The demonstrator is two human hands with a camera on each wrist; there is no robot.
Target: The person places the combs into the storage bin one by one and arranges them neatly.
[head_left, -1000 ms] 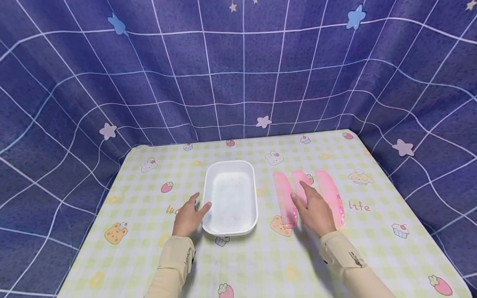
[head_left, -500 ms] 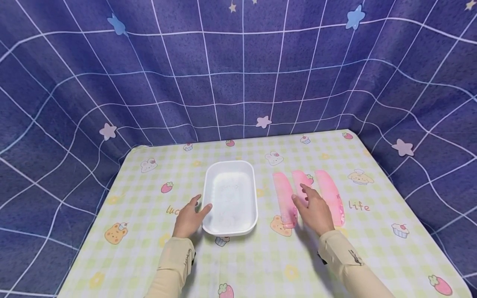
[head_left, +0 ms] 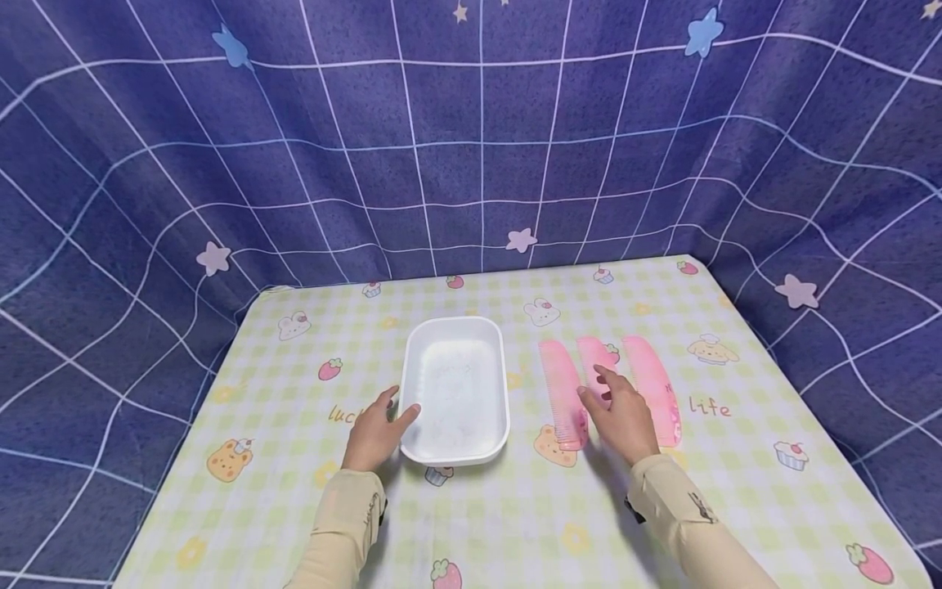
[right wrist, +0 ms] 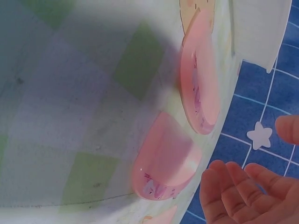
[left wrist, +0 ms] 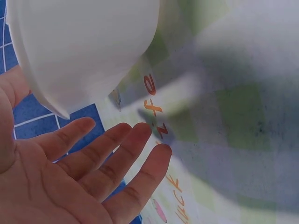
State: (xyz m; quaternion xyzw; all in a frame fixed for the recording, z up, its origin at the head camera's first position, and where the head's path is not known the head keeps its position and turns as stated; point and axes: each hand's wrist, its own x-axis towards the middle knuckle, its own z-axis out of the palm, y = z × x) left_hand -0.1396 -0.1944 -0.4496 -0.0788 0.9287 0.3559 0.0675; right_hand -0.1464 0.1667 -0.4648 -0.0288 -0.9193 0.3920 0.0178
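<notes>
A white tray (head_left: 455,401) lies open side up on the worktop (head_left: 500,532), with three pink combs spaced out in a row to its right. The left hand (head_left: 375,433) is at the tray's left side, fingers spread along the outside of the wall and thumb reaching over the rim; I cannot tell whether the thumb touches it. The right hand (head_left: 625,421) is well to the tray's right, over the middle comb (head_left: 594,350), with its thumb parted from gently bent fingers; whether the fingertips touch the comb is unclear, and its lower part is hidden beneath the hand. Between that comb and the tray is the nearest comb (head_left: 562,393), teeth facing the tray; the farthest comb (head_left: 653,393) from the tray lies just beyond the middle one, partly covered by the right hand. Beige sleeves cover both forearms. Behind the tray hangs a blue curtain (head_left: 441,123) with pale grid lines and stars.
</notes>
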